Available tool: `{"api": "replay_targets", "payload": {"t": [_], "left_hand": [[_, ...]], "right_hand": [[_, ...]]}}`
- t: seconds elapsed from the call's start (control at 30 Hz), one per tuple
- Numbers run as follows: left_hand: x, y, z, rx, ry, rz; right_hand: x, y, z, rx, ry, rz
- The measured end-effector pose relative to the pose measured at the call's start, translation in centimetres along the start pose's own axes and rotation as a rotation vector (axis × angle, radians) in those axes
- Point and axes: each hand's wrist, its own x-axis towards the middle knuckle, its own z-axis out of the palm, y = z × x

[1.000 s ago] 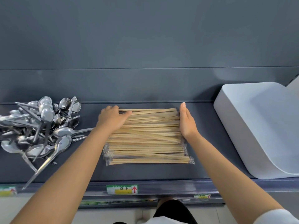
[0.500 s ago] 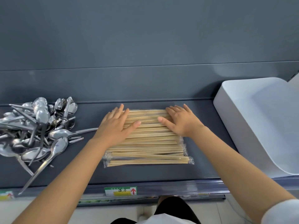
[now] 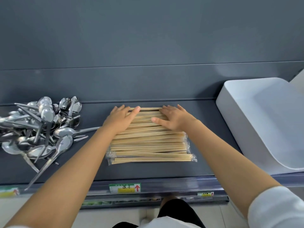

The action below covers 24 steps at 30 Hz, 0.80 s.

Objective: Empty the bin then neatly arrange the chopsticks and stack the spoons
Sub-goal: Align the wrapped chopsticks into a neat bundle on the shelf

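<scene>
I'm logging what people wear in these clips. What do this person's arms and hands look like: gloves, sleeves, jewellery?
No gloves: the left hand and right hand are bare, with no ring, watch or bracelet visible. The left forearm and right forearm are uncovered; a white sleeve begins near the right elbow. No left sleeve is in view.

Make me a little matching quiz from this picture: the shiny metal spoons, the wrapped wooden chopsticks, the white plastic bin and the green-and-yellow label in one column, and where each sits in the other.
Things
1. shiny metal spoons
2. wrapped wooden chopsticks
3. white plastic bin
4. green-and-yellow label

Places
A. on the front edge of the dark grey shelf
B. at the right end of the shelf
C. mid-shelf, under the left hand and right hand
D. in a jumbled heap at the left end

Pairs: 1-D, 2-C, 3-B, 4-A
</scene>
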Motion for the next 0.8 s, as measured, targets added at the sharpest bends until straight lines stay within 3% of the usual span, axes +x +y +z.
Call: {"api": "replay_targets", "payload": {"t": [0.07,0.23,0.4,0.5,0.57,0.8], "left_hand": [[-0.3,-0.6,0.2,0.070,-0.039,0.060],[-2.0,-2.5,0.3,0.153,0.167,0.155],[-4.6,-3.8,1.3,-0.313,0.316,0.118],[-7.1,-3.5,2.9,-0.612,0.385,0.008],[-8.4,-2.6,4.2,-0.800,0.402,-0.102],[-9.2,-1.2,5.6,-0.941,0.478,-0.147]], "right_hand": [[-0.2,0.3,0.3,0.029,-0.008,0.005],[-2.7,1.8,1.5,0.354,0.301,0.122],[-7.0,0.1,3.9,0.974,0.537,0.283],[-8.4,-0.2,5.3,1.267,0.558,0.344],[-8.4,-0.2,5.9,1.358,0.578,0.390],[-8.0,-3.1,6.2,1.438,0.725,0.433]]}}
